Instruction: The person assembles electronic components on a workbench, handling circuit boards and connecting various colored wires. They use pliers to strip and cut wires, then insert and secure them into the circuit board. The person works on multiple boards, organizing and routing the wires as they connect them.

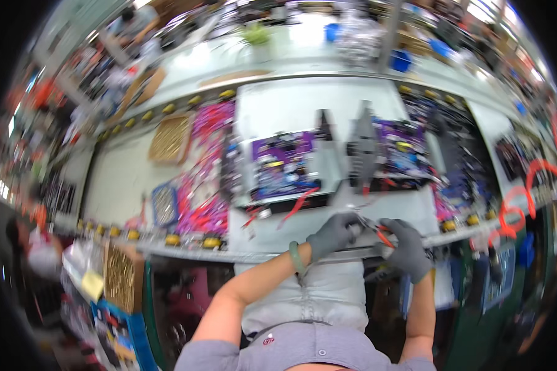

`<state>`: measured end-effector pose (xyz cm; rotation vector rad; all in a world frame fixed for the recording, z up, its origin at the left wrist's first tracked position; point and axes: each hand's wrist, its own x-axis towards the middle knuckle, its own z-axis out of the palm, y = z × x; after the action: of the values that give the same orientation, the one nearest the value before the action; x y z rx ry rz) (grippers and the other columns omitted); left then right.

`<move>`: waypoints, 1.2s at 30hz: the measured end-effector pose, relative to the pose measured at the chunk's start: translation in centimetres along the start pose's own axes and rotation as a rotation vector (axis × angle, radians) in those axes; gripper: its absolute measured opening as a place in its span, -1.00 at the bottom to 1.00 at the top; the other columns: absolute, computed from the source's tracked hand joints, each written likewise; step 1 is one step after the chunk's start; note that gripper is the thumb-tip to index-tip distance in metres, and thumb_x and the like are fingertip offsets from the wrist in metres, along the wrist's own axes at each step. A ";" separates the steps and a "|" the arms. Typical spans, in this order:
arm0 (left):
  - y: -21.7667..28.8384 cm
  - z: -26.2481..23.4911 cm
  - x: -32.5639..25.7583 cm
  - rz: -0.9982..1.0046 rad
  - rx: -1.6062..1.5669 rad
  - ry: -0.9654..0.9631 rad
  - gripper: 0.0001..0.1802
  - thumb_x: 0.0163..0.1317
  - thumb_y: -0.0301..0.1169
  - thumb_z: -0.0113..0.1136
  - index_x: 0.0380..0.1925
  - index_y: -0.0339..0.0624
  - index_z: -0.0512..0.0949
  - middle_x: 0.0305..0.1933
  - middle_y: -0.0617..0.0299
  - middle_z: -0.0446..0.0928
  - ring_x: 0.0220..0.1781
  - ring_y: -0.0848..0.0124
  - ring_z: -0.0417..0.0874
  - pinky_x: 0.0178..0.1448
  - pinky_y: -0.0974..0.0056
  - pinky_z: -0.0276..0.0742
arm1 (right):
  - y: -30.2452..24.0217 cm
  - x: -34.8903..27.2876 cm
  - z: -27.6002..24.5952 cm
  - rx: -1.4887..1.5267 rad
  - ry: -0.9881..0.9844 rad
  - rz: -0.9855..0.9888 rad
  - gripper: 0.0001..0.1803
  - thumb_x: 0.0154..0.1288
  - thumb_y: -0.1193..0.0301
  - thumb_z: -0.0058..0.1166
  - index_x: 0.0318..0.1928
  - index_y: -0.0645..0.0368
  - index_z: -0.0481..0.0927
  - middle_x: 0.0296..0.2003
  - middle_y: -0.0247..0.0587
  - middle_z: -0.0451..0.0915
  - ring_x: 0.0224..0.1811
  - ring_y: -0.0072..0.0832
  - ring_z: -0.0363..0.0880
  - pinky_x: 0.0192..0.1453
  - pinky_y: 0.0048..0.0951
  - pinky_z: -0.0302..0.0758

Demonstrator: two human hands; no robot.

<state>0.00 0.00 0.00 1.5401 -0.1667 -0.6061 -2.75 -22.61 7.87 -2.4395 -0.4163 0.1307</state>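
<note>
Both hands wear grey gloves and meet in front of my body, over the near edge of the worktable. My left hand (335, 236) has its fingers closed near the tip of a tool; what they pinch is too small and blurred to name. In my right hand (408, 252) is a pair of pliers (384, 237) with orange-red handles, its jaws turned toward the left hand. Just beyond lie two open metal housings with purple circuit boards, one board (284, 162) at the left and the other (402, 147) at the right. Red wires (300, 205) hang from them.
Pink and red wire bundles (207, 167) are heaped left of the housings. Near them are a cardboard box of brass-coloured parts (170, 139) and a blue tray (164, 205). Dark parts (467, 154) fill the right side. A coiled orange hose (517, 204) hangs at the far right.
</note>
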 end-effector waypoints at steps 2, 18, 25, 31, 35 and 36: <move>0.2 0.3 -4.9 0.141 0.407 0.102 -0.77 0.23 -0.37 0.27 -0.12 -0.15 0.67 -0.13 0.20 0.70 -0.07 0.27 0.72 0.09 0.20 0.60 | 3.4 -0.3 -1.4 -0.257 0.070 -0.215 -0.43 -0.09 0.26 0.41 0.01 0.14 0.61 -0.09 -0.05 0.65 -0.03 -0.06 0.59 0.14 -0.13 0.46; 1.4 -25.4 -23.3 -0.210 1.503 0.740 -0.32 0.12 -0.19 0.33 0.29 0.01 0.42 0.32 -0.02 0.42 0.27 0.12 0.55 0.28 0.09 0.48 | -13.4 9.4 -5.7 -0.061 0.334 -0.612 -0.78 0.13 0.52 0.29 -0.17 0.18 0.67 -0.35 -0.09 0.68 -0.34 -0.17 0.66 -0.19 -0.28 0.57; 14.4 -23.0 -12.1 0.536 0.682 0.837 -0.54 0.21 -0.25 0.28 0.12 -0.08 0.57 0.19 0.00 0.54 0.17 0.08 0.59 0.27 0.06 0.50 | -17.2 25.7 -3.0 -0.588 0.139 -0.482 -0.73 0.37 0.20 0.03 -0.17 0.07 0.69 -0.30 -0.16 0.70 -0.21 -0.15 0.67 -0.04 -0.11 0.55; 15.3 -22.3 -7.2 0.254 0.894 0.663 -0.64 0.19 -0.30 0.28 -0.01 -0.10 0.65 0.15 0.14 0.56 0.17 0.15 0.58 0.24 0.11 0.52 | -17.9 33.0 1.2 -0.676 -0.531 -0.060 -0.65 0.27 0.21 0.00 -0.05 -0.05 0.75 -0.11 -0.21 0.75 -0.12 -0.23 0.71 0.09 -0.21 0.57; 14.6 -22.5 -7.1 0.302 0.740 0.667 -0.70 0.18 -0.26 0.28 -0.08 -0.01 0.69 0.12 0.24 0.58 0.11 0.19 0.60 0.22 0.14 0.53 | -16.3 30.4 -0.1 -0.251 -0.270 -0.336 -0.49 0.17 0.54 0.05 0.16 -0.11 0.61 -0.20 -0.22 0.76 -0.16 -0.26 0.72 -0.04 -0.25 0.60; 14.4 -22.5 -7.1 0.309 0.696 0.678 -0.71 0.18 -0.26 0.27 -0.10 -0.02 0.69 0.11 0.26 0.58 0.09 0.23 0.60 0.18 0.15 0.55 | -16.7 28.7 -0.1 -0.256 -0.247 -0.389 -0.41 0.17 0.56 0.04 0.24 -0.14 0.53 -0.21 -0.23 0.76 -0.17 -0.25 0.72 -0.04 -0.25 0.60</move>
<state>8.26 21.98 14.56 2.2474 -0.0922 0.2784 19.94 -0.90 18.65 -2.5422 -1.0653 0.2227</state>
